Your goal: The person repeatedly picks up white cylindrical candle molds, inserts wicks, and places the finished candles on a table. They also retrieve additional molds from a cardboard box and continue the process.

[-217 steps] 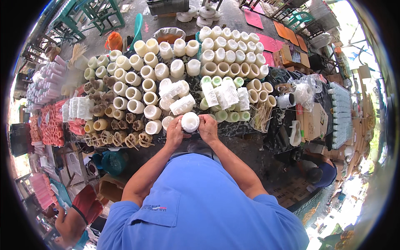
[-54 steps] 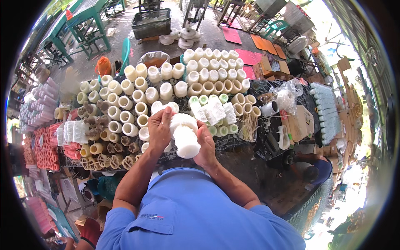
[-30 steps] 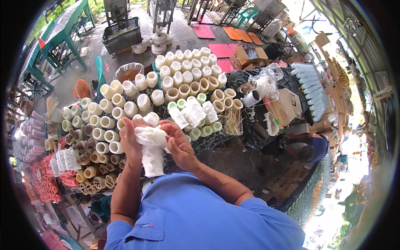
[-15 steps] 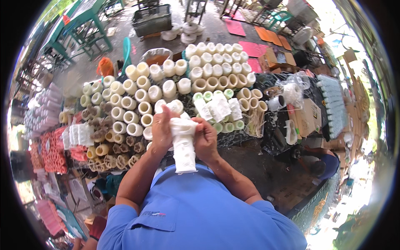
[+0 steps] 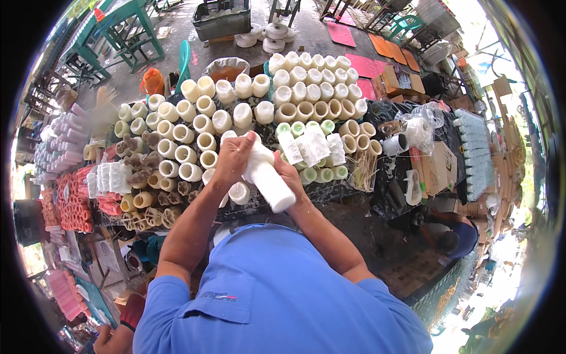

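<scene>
Between my two hands is a smooth white candle-like cylinder (image 5: 274,187), tilted with its near end down to the right. A bunched white rubbery sleeve (image 5: 258,154) surrounds its far end. My left hand (image 5: 234,159) is closed round the sleeve's left side, thumb on top. My right hand (image 5: 288,175) grips the other side, its fingers partly hidden behind the cylinder. Just beyond my hands, rows of cream hollow cylinders (image 5: 206,141) stand and lie on the dark-covered table. White textured blocks (image 5: 312,146) rest on pale green-rimmed cylinders right of my hands.
Pink-red moulded pieces (image 5: 73,209) are stacked at the left. A cardboard box (image 5: 437,171) and clear plastic bags (image 5: 420,130) sit at the right. Another person (image 5: 457,236) is low at the right; another person's hand (image 5: 115,339) shows at lower left.
The white piece has swung from pointing straight toward me to slanting right. Its textured outer face has given way to a smooth cylinder, with the sleeve bunched at the far end.
</scene>
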Tool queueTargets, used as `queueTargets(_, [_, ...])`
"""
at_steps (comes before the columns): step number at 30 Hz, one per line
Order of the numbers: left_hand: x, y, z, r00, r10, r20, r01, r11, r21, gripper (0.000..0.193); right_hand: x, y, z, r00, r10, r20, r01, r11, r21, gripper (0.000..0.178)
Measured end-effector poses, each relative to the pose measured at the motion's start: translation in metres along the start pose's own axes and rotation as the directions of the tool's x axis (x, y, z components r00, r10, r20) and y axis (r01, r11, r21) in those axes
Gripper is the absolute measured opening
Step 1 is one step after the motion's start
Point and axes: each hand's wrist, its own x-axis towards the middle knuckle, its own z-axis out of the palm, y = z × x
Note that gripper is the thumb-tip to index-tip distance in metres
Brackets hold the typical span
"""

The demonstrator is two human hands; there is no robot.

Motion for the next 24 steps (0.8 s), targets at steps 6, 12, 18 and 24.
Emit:
queueTargets(6, [-0.003, 0.024, 0.001, 0.966, 0.237, -0.103, -0.156, 0.853, 0.498, 0.056, -0.021, -0.031, 0.014, 0.954, 0.256, 0.157, -0.167, 0.886, -0.433, 0.071])
queueTargets(12, [0.040, 0.030, -0.039, 0.960, 0.249, 0.127, -0.279, 0.833, 0.477, 0.045, -0.033, -0.054, 0.008, 0.881, 0.425, 0.208, -0.251, 0.792, -0.556, 0.062])
queueTargets(18, [0.051, 0.065, -0.094, 0.842, 0.053, -0.536, 0.004, 0.994, 0.105, 0.061, -0.093, -0.112, -0.038, 0.900, -0.350, -0.261, -0.029, 0.550, -0.835, 0.082])
queueTargets(24, [0.007, 0.014, -0.021, 0.942, -0.125, -0.312, 0.067, 0.979, -0.190, 0.059, -0.043, -0.162, -0.124, 0.658, -0.738, -0.148, -0.304, -0.082, -0.949, 0.081])
